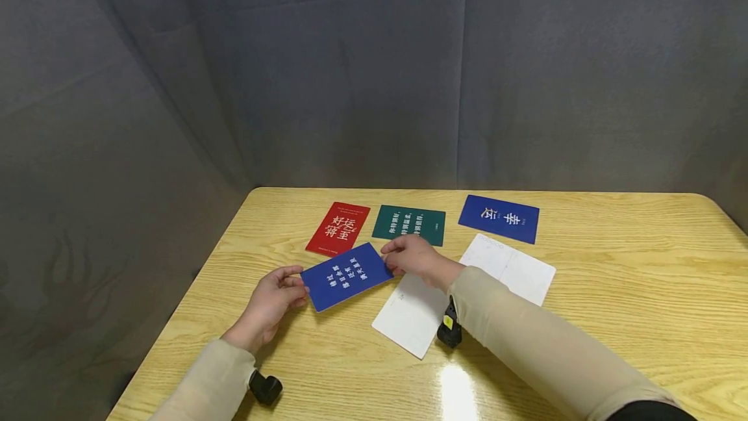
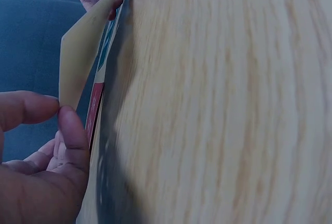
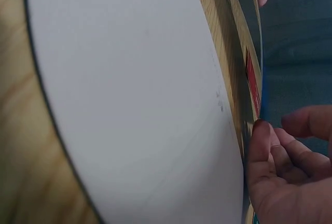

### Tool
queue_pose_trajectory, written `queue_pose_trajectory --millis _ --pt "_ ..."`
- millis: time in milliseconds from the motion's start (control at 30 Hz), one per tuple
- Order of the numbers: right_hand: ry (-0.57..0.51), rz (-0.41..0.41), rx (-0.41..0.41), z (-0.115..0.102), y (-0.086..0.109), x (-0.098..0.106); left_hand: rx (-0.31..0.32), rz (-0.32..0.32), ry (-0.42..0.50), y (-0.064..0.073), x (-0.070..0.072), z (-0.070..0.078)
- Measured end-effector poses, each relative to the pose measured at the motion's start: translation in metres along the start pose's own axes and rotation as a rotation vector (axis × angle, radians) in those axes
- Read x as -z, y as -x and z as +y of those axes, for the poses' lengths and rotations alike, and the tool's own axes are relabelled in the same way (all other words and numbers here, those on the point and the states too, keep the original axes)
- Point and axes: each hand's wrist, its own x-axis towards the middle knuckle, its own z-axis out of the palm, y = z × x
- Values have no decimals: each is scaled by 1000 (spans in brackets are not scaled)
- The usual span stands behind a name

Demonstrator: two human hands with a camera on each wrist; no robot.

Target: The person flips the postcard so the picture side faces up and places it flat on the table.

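A dark blue card (image 1: pixel 345 278) with white writing is held tilted above the table between the two hands. My left hand (image 1: pixel 270 304) pinches its left end, thumb and forefinger meeting at the corner in the left wrist view. At the opposite end, my right hand (image 1: pixel 417 258) holds the card's edge with its fingers bent. The thumb (image 3: pixel 262 138) touches that end in the right wrist view, while the forefinger stands a little apart. The card's pale underside (image 2: pixel 83 53) faces the left wrist camera. Beneath the right hand and forearm lies a white sheet (image 1: pixel 409 317), partly hidden.
Beyond the held card lie a red card (image 1: pixel 339 229) and a green card (image 1: pixel 429 221), the green one partly covered by the right hand. Another blue card (image 1: pixel 498 218) rests farther right. The wooden table (image 1: pixel 631 278) meets a grey curtain (image 1: pixel 362 83) at its far edge.
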Motion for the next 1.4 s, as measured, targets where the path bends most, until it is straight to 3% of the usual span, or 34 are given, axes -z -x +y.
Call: queue_pose_trajectory --millis 267,600,967,1400 --pt "38 -44 23 0 2 1 21 -31 -24 0 1 -2" --pt "108 -64 29 -4 6 3 50 -122 -124 2 3 -1" --pt "135 -87 34 -3 8 5 68 -126 -209 0 4 1" --pt "153 -101 42 -4 10 5 75 -129 -226 3 4 2"
